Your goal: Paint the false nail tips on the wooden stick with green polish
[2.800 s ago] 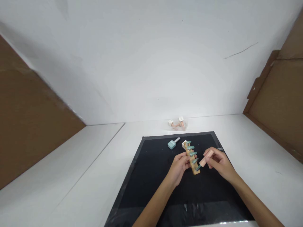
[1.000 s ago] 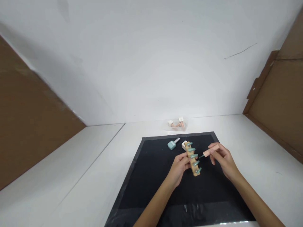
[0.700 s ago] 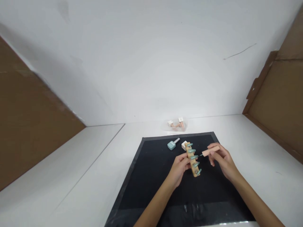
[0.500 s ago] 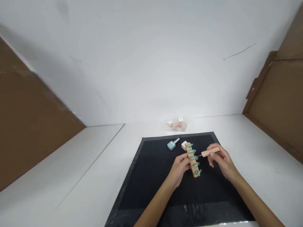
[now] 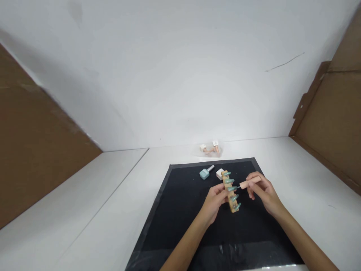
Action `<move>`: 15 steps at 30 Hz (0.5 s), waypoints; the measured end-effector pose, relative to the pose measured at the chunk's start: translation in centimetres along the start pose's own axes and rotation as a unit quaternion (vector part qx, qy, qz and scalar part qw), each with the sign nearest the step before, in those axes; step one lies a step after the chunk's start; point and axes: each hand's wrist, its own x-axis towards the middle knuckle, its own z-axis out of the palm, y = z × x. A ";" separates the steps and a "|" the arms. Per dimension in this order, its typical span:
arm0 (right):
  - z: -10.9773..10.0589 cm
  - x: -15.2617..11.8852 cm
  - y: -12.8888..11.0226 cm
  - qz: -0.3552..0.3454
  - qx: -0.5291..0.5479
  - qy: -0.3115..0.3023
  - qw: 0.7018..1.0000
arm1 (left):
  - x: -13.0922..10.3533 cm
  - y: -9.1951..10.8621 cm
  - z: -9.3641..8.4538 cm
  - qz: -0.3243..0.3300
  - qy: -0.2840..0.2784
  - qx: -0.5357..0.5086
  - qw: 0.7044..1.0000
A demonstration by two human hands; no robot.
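Note:
My left hand (image 5: 214,200) grips a light wooden nail stand (image 5: 233,205) by its left edge, tilted above the black mat. Several teal false nails (image 5: 229,181) stick out from the stand toward the right. Between the fingers of my right hand (image 5: 265,194) is a nail polish brush (image 5: 246,184) with a pale pink cap handle. Its thin bristle end meets the tip of the middle false nail; whether it presses on it I cannot tell. A white square bottle (image 5: 220,173) lies just behind the stand, which partly hides it.
A teal polish bottle (image 5: 204,173) with a silver cap lies on the black mat (image 5: 180,210). Behind the mat, a clear bag (image 5: 210,149) holds white and pink bottles against the white wall. Brown cardboard panels (image 5: 329,120) stand at both sides.
The stand in my left hand has shifted very slightly to the right. The brush stays at the middle nail's tip, with only a tiny movement of my right hand.

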 end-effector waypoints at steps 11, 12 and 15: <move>0.1 0.0 -0.3 -0.005 -0.008 -0.010 1.000 | -0.1 0.1 0.0 0.007 0.004 0.010 1.000; 0.1 -0.1 -0.3 -0.007 -0.009 -0.013 1.000 | -0.1 0.1 -0.1 0.008 0.004 0.009 1.000; 0.2 -0.1 -0.6 -0.010 -0.018 -0.023 1.000 | 0.0 0.0 0.0 0.013 -0.002 0.010 1.000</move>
